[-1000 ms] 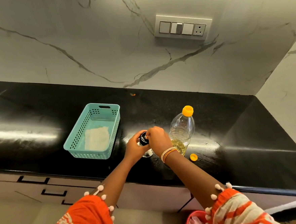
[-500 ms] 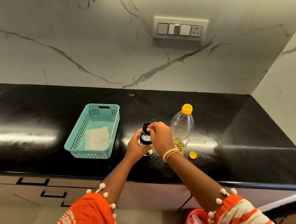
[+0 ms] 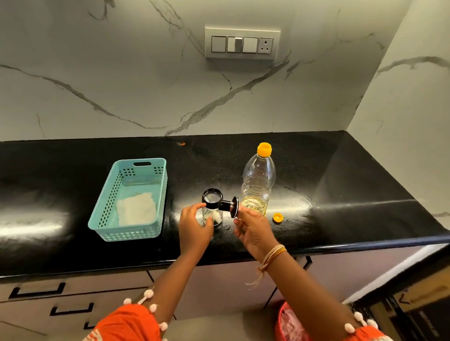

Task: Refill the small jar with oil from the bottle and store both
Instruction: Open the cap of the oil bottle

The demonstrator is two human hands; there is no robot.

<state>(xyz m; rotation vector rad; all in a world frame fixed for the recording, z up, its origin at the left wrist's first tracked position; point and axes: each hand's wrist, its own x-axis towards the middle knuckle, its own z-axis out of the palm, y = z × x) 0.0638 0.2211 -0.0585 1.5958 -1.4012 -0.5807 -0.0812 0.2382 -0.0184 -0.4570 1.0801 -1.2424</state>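
Two hands raised: left (image 3: 194, 229) steadies jar (image 3: 212, 209); right (image 3: 253, 228) (palm-up) holds lid (image 3: 230, 206).

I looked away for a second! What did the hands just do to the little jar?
The right hand pulled the black lid off the small jar and swung it rightward. The left hand still holds the jar. The oil bottle, loose yellow cap and basket stayed put.

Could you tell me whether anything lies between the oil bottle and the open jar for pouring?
Only the black lid, held by the right hand between the bottle and the jar, which the left hand steadies.
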